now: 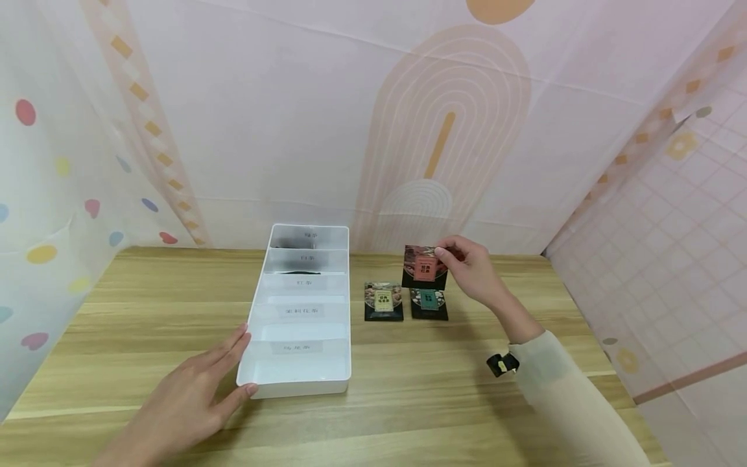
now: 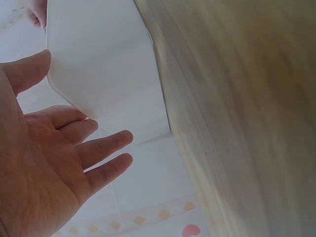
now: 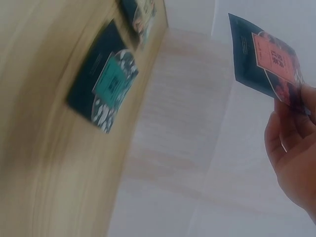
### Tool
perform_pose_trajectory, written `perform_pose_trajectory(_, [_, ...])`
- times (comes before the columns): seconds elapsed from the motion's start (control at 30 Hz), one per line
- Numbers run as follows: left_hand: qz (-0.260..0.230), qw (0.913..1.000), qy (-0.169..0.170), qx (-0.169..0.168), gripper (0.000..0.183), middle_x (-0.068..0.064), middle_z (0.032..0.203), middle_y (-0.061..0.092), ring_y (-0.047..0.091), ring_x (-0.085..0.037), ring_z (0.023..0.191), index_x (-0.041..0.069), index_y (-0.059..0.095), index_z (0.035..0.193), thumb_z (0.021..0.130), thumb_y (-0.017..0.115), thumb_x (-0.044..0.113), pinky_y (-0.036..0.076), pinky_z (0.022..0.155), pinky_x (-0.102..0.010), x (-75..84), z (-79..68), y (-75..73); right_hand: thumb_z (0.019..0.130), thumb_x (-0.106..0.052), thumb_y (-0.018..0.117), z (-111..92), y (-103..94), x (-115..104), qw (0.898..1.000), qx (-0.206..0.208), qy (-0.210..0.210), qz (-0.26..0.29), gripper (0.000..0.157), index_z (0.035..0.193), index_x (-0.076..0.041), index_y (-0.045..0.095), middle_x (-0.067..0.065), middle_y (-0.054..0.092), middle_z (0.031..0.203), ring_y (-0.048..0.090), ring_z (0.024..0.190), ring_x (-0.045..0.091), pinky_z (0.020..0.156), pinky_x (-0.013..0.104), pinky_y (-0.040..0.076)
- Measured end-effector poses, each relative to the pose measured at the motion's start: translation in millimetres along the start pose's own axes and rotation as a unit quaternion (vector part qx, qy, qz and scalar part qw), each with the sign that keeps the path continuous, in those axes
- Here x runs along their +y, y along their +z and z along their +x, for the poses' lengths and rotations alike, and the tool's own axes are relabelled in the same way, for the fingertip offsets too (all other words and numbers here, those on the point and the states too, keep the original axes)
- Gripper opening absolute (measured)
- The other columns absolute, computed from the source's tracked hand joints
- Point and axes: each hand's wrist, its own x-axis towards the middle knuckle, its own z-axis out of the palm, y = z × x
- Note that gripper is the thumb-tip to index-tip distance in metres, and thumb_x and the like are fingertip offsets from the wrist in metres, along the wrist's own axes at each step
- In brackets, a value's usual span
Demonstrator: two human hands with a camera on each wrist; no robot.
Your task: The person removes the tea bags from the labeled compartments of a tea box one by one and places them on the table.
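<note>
My right hand [image 1: 474, 272] pinches a tea sachet with a red label [image 1: 423, 268] by its upper right corner, thumb in front. In the right wrist view, the red-label sachet [image 3: 269, 61] is raised off the table. Below it lies a green-label sachet [image 1: 430, 306], partly covered in the head view, with a yellow-label sachet [image 1: 383, 303] to its left. My left hand [image 1: 195, 389] rests against the left side and front corner of a white divided box [image 1: 300, 389]. Its fingers are loosely extended along the box wall [image 2: 108, 74].
Paper labels mark the box's several compartments, set in a row from front to back. Dark packets show in the two rearmost ones. The wooden table [image 1: 408, 402] meets a patterned cloth backdrop [image 1: 280, 130] behind, with more cloth at both sides.
</note>
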Motion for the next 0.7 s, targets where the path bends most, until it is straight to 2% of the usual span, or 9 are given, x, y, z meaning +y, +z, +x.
perform_pose_trajectory(0.37, [-0.002, 1.0, -0.003, -0.003, 0.079, -0.019, 0.156, 0.052, 0.068, -0.041, 0.118, -0.006, 0.054, 0.148, 0.089, 0.083, 0.038, 0.056, 0.09, -0.058, -0.1, -0.1, 1.1, 0.109, -0.008, 0.057, -15.2, -21.4, 25.1, 0.999, 0.015, 0.026, -0.011, 0.019, 0.115, 0.005, 0.069, 0.019, 0.07, 0.099, 0.069, 0.084, 0.025, 0.074, 0.028, 0.06])
perform_pose_trajectory(0.57, [-0.003, 1.0, -0.003, -0.003, 0.079, -0.018, 0.156, 0.052, 0.068, -0.041, 0.117, -0.006, 0.054, 0.148, 0.089, 0.083, 0.039, 0.056, 0.089, -0.058, -0.1, 0.2, 0.5, 0.109, -0.009, 0.057, -21.4, -32.2, 36.9, 0.998, 0.021, 0.043, -0.036, 0.019, 0.114, 0.005, 0.068, 0.018, 0.07, 0.096, 0.067, 0.081, 0.023, 0.069, 0.025, 0.058])
perform_pose_trajectory(0.7, [-0.002, 1.0, -0.001, 0.0, 0.079, -0.019, 0.155, 0.052, 0.068, -0.041, 0.117, -0.007, 0.054, 0.148, 0.089, 0.083, 0.039, 0.056, 0.09, -0.057, 0.0, 0.4, 0.2, 0.109, -0.008, 0.056, -23.9, -39.6, 45.2, 0.997, 0.028, 0.055, -0.039, 0.019, 0.114, 0.007, 0.068, 0.019, 0.069, 0.096, 0.067, 0.081, 0.019, 0.071, 0.024, 0.059])
